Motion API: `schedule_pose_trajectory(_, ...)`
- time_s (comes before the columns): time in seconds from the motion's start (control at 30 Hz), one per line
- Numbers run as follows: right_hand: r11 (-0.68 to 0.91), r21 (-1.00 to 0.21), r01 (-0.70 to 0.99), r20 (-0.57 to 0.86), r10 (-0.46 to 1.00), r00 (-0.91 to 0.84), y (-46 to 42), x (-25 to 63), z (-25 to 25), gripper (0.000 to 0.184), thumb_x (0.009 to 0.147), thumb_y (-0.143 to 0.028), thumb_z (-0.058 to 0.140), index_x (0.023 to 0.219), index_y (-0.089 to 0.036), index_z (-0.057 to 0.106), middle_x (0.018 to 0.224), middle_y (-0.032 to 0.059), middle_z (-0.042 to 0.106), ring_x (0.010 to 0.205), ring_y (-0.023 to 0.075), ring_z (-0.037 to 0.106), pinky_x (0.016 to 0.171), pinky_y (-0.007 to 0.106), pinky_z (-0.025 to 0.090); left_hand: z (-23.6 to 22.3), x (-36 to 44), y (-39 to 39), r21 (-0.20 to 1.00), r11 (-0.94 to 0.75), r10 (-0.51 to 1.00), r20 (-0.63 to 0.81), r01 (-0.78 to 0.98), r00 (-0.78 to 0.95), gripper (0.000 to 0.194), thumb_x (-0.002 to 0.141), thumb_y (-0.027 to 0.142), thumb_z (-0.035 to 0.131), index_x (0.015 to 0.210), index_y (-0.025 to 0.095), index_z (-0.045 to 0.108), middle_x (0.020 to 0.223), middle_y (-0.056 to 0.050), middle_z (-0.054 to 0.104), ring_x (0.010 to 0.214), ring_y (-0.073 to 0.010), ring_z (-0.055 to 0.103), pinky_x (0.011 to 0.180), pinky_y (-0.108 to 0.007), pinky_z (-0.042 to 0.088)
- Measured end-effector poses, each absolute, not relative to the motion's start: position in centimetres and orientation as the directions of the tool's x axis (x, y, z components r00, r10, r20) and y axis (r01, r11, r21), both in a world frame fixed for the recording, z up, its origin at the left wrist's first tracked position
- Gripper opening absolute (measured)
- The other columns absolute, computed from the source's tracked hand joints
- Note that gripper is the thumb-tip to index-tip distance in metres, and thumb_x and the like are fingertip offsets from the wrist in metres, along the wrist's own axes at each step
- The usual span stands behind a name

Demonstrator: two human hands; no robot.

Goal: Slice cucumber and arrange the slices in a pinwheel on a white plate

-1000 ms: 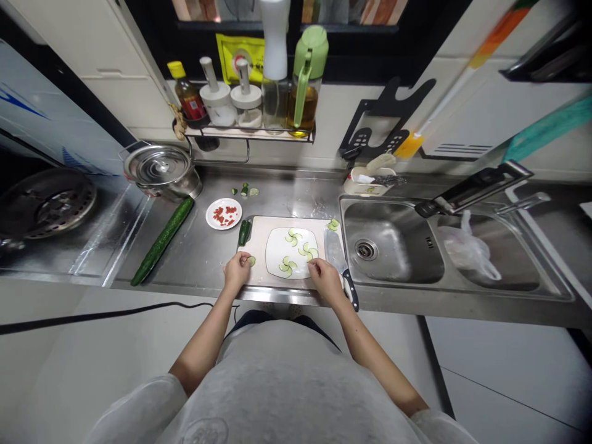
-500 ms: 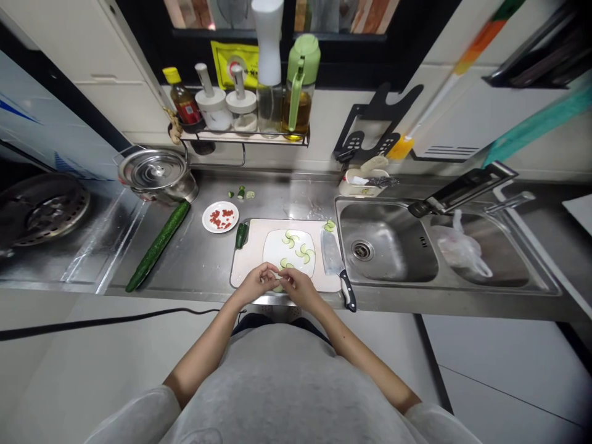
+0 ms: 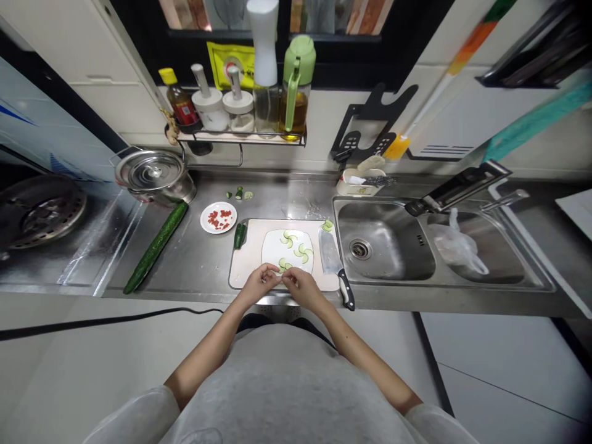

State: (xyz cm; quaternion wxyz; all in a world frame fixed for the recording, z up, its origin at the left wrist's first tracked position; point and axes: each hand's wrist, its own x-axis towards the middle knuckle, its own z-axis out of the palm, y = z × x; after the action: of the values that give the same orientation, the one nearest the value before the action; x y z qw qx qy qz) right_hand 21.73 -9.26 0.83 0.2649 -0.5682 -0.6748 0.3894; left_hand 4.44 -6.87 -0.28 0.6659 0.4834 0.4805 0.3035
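My left hand [image 3: 259, 285] and my right hand [image 3: 301, 288] meet at the near edge of a white square plate [image 3: 274, 245]. Both have thumb and fingers pinched together, fingertips almost touching. Whatever lies between them is too small to make out. Thin cucumber slices [image 3: 304, 253] form curved, pinwheel-like groups on the plate. Under the plate is a pale pink cutting board [image 3: 243, 271]. A kitchen knife [image 3: 330, 253] with a black handle rests along the board's right side, below a few cucumber slices [image 3: 327, 226]. A short cucumber piece [image 3: 240, 235] lies at the board's left edge.
Left of the board are a small white plate [image 3: 204, 220] with red bits, a long cucumber [image 3: 156, 248] and a lidded steel pot [image 3: 155, 176]. Cucumber scraps [image 3: 239, 193] lie behind. A double sink [image 3: 388, 240] is on the right; a condiment shelf [image 3: 240, 139] hangs above.
My hands have shifted slightly, and more of the nearest cucumber group shows beyond my fingers. The pale green bit seen between my hands earlier is no longer visible. The view has shifted a little.
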Motion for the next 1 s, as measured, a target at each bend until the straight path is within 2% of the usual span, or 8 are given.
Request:
schedule_pose_trajectory(0.1, 0.069, -0.822, 0.565, -0.033, 0.985, -0.168, -9.0, 22.4, 1.1, 0.012, 0.087, -0.024, 0.049, 0.083, -0.021, 0.059, 0.08, 0.0015, 0.062, 0.074, 0.0147, 0.053, 0.067, 0.026, 0.04, -0.4, 4.6, -7.2, 0.887, 0.462, 0.855, -0.45, 0.014, 0.26, 0.046, 0.067, 0.058, 0.068, 0.084, 0.016, 0.058, 0.064, 0.003, 0.053, 0.056, -0.0068, 0.044, 0.055, -0.02, 0.031)
schedule_pose_trajectory(0.23, 0.125, -0.818, 0.562, 0.07, 0.99, -0.12, -8.5, 23.0, 1.7, 0.015, 0.089, -0.027, 0.047, 0.084, -0.02, 0.06, 0.083, 0.0038, 0.062, 0.08, 0.0166, 0.054, 0.072, 0.029, 0.042, 0.0, 4.9, -7.4, 0.731, 0.682, 0.693, -0.645, -0.003, 0.323, 0.055, 0.069, 0.07, 0.058, 0.075, 0.015, 0.057, 0.063, 0.001, 0.055, 0.049, -0.0059, 0.039, 0.048, -0.021, 0.022)
schedule_pose_trajectory(0.37, 0.221, -0.794, 0.566, 0.168, 0.975, -0.145, -8.2, 23.1, 2.2, 0.018, 0.092, -0.029, 0.047, 0.086, -0.02, 0.061, 0.086, 0.0053, 0.062, 0.083, 0.0182, 0.054, 0.076, 0.031, 0.042, 0.5, 5.2, -7.1, 0.558, 0.828, 0.517, -0.728, -0.048, 0.451, 0.061, 0.069, 0.074, 0.053, 0.083, 0.016, 0.062, 0.068, -0.001, 0.059, 0.05, -0.0062, 0.043, 0.049, -0.02, 0.024)
schedule_pose_trajectory(0.47, 0.277, -0.765, 0.581, 0.201, 0.96, -0.193, -8.0, 23.0, 2.4, 0.02, 0.093, -0.031, 0.046, 0.089, -0.021, 0.063, 0.088, 0.0063, 0.061, 0.086, 0.0194, 0.053, 0.078, 0.033, 0.042, 0.7, 5.4, -6.4, 0.496, 0.86, 0.484, -0.724, -0.116, 0.492, 0.054, 0.071, 0.067, 0.059, 0.089, 0.017, 0.063, 0.071, -0.001, 0.06, 0.053, -0.0066, 0.046, 0.049, -0.019, 0.026)
schedule_pose_trajectory(0.53, 0.29, -0.748, 0.598, 0.192, 0.956, -0.223, -7.9, 22.9, 2.5, 0.022, 0.093, -0.032, 0.045, 0.091, -0.022, 0.064, 0.09, 0.0068, 0.061, 0.088, 0.0201, 0.052, 0.079, 0.033, 0.041, 0.9, 5.5, -5.9, 0.509, 0.845, 0.52, -0.708, -0.164, 0.477, 0.045, 0.07, 0.058, 0.067, 0.088, 0.017, 0.063, 0.074, -0.001, 0.061, 0.056, -0.0067, 0.048, 0.048, -0.019, 0.026)
schedule_pose_trajectory(0.63, 0.269, -0.742, 0.613, 0.153, 0.96, -0.236, -7.6, 22.7, 2.5, 0.023, 0.094, -0.032, 0.045, 0.091, -0.022, 0.065, 0.091, 0.0072, 0.061, 0.091, 0.0208, 0.052, 0.081, 0.034, 0.041, 1.1, 5.5, -5.1, 0.602, 0.775, 0.618, -0.655, -0.194, 0.436, 0.038, 0.067, 0.046, 0.075, 0.086, 0.017, 0.061, 0.077, -0.001, 0.061, 0.056, -0.0055, 0.048, 0.045, -0.017, 0.024)
schedule_pose_trajectory(0.77, 0.219, -0.768, 0.602, 0.114, 0.972, -0.208, -7.1, 22.5, 2.2, 0.021, 0.092, -0.03, 0.045, 0.087, -0.022, 0.063, 0.088, 0.0063, 0.061, 0.089, 0.0203, 0.052, 0.081, 0.033, 0.04, 1.0, 5.2, -4.3, 0.711, 0.68, 0.71, -0.577, -0.179, 0.403, 0.039, 0.062, 0.041, 0.079, 0.085, 0.017, 0.06, 0.072, 0.001, 0.058, 0.056, -0.0047, 0.048, 0.046, -0.016, 0.027)
schedule_pose_trajectory(1.0, 0.105, -0.831, 0.547, 0.038, 0.99, -0.133, -6.0, 21.9, 1.2, 0.015, 0.087, -0.025, 0.049, 0.081, -0.02, 0.062, 0.08, 0.0036, 0.062, 0.079, 0.0165, 0.054, 0.073, 0.028, 0.041, 0.3, 5.1, -3.2, 0.755, 0.608, 0.789, -0.54, -0.245, 0.294, 0.046, 0.052, 0.033, 0.084, 0.087, 0.016, 0.058, 0.07, 0.003, 0.058, 0.058, -0.005, 0.05, 0.05, -0.017, 0.032)
